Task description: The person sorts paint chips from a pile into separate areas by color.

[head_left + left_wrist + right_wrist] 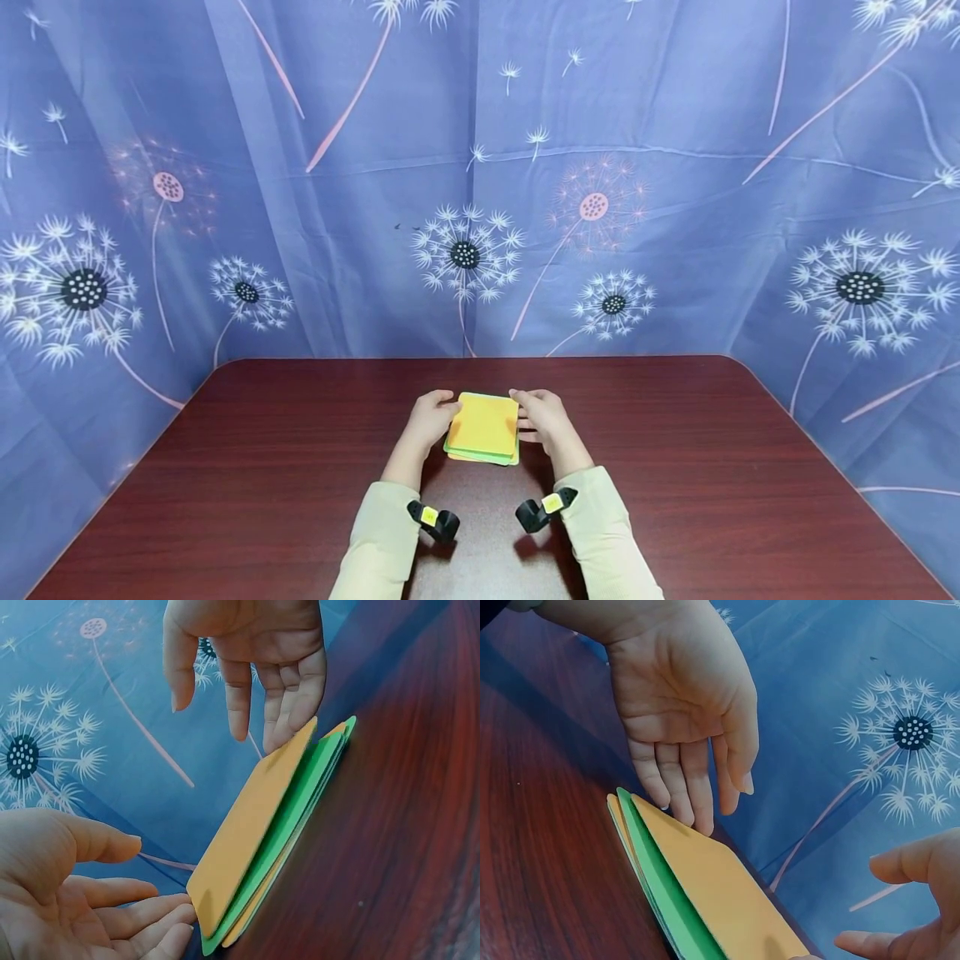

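Observation:
Between the two hands a small stack of thin square sheets with rounded corners lies over the table. Its top is a yellow-orange sheet [486, 423], with a green sheet [480, 456] and more orange edges showing below, slightly out of line. At the stack's left side is my left hand [431, 419], its fingertips right at the edge and the thumb raised apart in the left wrist view. My right hand [546, 417] is on the opposite side, fingers extended and fingertips at the stack's edge. Neither hand curls round the sheets.
The dark red-brown wooden table [300, 467] spreads around the hands. Behind it hangs a blue cloth [375, 200] with dandelion prints. A black wrist camera [435, 522] sits on the left sleeve, and another black camera [536, 515] on the right.

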### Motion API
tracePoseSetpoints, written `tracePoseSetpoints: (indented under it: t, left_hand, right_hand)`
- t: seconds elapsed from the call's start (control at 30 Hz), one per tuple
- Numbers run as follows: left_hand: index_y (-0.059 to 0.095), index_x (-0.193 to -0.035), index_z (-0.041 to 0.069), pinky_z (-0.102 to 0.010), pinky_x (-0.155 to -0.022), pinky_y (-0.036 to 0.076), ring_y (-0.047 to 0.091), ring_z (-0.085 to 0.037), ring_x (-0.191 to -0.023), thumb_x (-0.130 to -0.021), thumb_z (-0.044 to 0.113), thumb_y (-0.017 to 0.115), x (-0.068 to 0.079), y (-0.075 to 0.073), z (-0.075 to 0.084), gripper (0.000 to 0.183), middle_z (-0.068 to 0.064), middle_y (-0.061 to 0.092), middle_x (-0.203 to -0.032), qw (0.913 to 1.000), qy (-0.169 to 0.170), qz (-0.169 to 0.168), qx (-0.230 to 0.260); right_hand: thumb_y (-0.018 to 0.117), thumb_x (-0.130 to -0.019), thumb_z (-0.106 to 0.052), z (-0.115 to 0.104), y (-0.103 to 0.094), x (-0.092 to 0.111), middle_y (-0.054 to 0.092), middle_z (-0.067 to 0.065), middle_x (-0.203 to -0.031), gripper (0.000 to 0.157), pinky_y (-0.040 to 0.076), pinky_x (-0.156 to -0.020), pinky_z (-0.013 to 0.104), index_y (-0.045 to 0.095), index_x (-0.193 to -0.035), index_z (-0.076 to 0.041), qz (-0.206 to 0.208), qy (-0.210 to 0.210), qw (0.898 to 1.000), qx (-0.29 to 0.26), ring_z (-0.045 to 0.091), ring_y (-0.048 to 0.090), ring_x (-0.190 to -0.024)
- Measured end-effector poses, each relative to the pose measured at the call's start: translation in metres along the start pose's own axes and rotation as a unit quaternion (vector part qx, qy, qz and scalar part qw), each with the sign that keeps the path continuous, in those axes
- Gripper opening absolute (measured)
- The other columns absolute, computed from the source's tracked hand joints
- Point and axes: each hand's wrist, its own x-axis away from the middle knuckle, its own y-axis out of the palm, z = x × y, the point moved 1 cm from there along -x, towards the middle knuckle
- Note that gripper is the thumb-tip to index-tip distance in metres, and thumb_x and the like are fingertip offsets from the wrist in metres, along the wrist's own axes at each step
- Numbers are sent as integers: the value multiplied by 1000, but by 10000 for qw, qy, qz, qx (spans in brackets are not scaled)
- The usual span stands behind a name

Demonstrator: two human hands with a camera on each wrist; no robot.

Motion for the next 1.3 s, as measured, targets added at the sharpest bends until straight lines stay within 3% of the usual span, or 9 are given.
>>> tracePoseSetpoints:
  t: [0.67, 0.9, 1.3]
  left_hand:
    - [46, -133, -11, -46, -95, 48, 55, -39, -117, -95, 7, 51, 3, -1, 4, 43, -30, 54, -128, 9996, 167, 32, -219]
    - [41, -137, -12, -50, -91, 50, 55, -40, -117, -96, 3, 49, 4, -1, 4, 44, -32, 54, -126, 9996, 15, -45, 294]
    - [47, -134, -9, -48, -88, 52, 56, -39, -116, -94, 0, 51, 3, -4, 5, 41, -29, 57, -125, 9981, 161, 224, 551]
  right_hand:
    - [52, -96, -27, -1, 1, 1, 54, 31, -122, 48, 54, -82, 45, 45, -130, 7, 23, -128, 9995, 283, 41, 60, -107]
    - [54, -95, -27, -2, 0, 2, 55, 28, -120, 47, 54, -83, 45, 47, -127, 6, 83, -183, 9996, 173, 40, 59, -107]
    - [52, -96, -18, -6, -1, 5, 54, 27, -125, 36, 53, -88, 45, 55, -123, 5, 355, -560, 9976, -203, 36, 60, -105]
